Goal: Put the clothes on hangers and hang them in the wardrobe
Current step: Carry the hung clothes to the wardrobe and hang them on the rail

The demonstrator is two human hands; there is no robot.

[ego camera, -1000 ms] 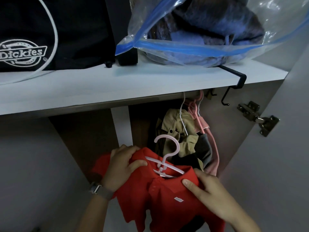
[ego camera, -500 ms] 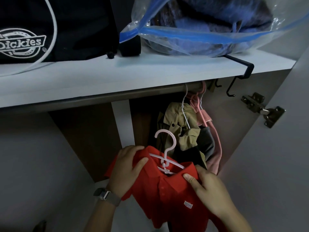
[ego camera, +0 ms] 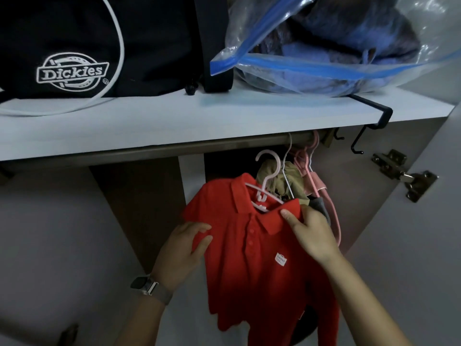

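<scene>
- The polo (ego camera: 252,248) on its hanger (ego camera: 267,181) has risen since a second ago; the hook now sits just under the rail (ego camera: 224,146), not yet over it, so hanging looks close.
- Left hand (ego camera: 184,248) has dropped from the shoulder to pinch the sleeve edge; right hand (ego camera: 311,233) grips the other shoulder.
- The polo hangs lengthwise, collar up, front facing the camera; the hook opens leftward.

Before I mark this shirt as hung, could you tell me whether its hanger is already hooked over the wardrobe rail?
No, the pink hanger in the red shirt has its hook below the rail, not over it.
</scene>
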